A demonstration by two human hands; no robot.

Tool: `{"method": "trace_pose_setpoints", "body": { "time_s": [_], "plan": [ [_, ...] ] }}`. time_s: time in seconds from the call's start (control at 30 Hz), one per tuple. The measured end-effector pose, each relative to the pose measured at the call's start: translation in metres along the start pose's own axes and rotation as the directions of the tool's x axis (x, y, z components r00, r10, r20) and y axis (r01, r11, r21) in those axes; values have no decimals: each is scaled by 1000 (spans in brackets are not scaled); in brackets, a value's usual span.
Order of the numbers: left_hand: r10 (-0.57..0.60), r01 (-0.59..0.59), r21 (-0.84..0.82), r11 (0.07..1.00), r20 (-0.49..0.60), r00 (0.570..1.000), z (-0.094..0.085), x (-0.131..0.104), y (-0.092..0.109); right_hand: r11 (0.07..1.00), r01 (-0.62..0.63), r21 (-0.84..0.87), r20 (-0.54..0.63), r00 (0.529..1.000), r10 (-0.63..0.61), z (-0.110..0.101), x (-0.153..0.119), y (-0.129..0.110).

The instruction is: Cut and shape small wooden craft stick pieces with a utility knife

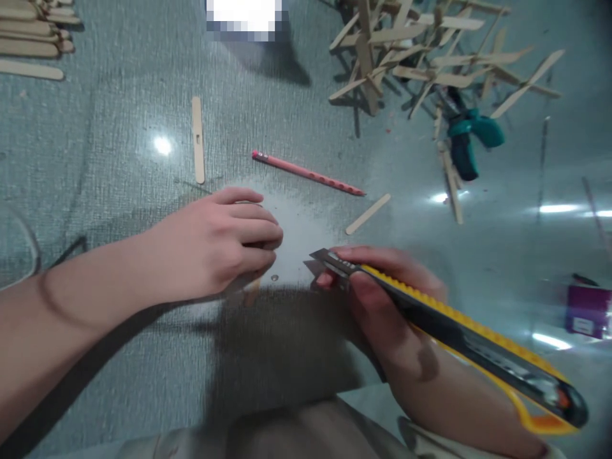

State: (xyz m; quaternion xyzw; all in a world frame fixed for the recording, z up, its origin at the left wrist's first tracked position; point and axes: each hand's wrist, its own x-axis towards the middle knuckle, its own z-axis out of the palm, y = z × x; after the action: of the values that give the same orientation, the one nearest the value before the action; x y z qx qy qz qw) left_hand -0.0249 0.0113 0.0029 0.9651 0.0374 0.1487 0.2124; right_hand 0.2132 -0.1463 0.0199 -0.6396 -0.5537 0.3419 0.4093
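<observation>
My right hand (382, 293) is closed around a yellow and black utility knife (459, 338). Its bare blade points left, toward my other hand, with a gap between them. My left hand (234, 239) rests low over the table with its fingers curled. From under it pokes the shaded end of a wooden craft stick (252, 291); the rest of that stick is hidden by the fingers. A craft stick with a small slot cut in its middle (194, 118) lies beyond my left hand. Past both hands lies a pink pencil (308, 173), near a short piece of stick (368, 214).
Joined craft sticks (368, 70) form a tangled pile at the back right, with teal-handled pliers (463, 143) beside it. Loose sticks (29, 48) are stacked at the far left. A purple box (588, 311) sits at the right edge of the grey textured table (134, 83).
</observation>
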Motion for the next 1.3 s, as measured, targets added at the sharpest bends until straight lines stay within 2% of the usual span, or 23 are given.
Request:
{"method": "trace_pose_setpoints", "body": {
  "time_s": [0.07,0.17,0.3,0.33,0.43,0.57,0.63,0.73,0.87,1.03,1.3],
  "plan": [
    [-11,11,22,1000,-9,1000,-1,1,1,999,-38,-25,-14,999,38,0,0,-4],
    [-96,102,113,988,-54,994,-1,-1,11,996,-40,-76,-53,998,36,0,0,-8],
    [-265,278,135,951,-108,958,3,-6,29,987,73,-141,-64,995,-83,2,-1,-5],
    [-268,283,116,952,-131,955,3,-7,31,982,115,-147,-52,991,-124,3,0,-3],
    [-269,279,81,957,-120,956,1,-6,27,962,236,-135,32,972,-234,3,4,-1],
    [-228,229,139,963,-24,973,-1,-3,13,968,231,-101,207,956,-207,7,15,-6],
    [-191,183,147,972,44,981,0,-3,9,960,272,-65,243,938,-249,11,20,-9],
    [-185,175,102,979,103,977,4,-3,11,949,313,-33,264,919,-294,18,24,-11],
    [-192,188,56,981,103,976,6,-3,13,963,267,-18,287,924,-251,22,23,-13],
    [-211,207,46,977,131,969,6,-3,11,940,331,-88,248,921,-301,26,25,-11],
    [-199,190,76,979,144,969,9,-2,9,920,365,-140,283,905,-316,26,23,-8]
  ]
}}
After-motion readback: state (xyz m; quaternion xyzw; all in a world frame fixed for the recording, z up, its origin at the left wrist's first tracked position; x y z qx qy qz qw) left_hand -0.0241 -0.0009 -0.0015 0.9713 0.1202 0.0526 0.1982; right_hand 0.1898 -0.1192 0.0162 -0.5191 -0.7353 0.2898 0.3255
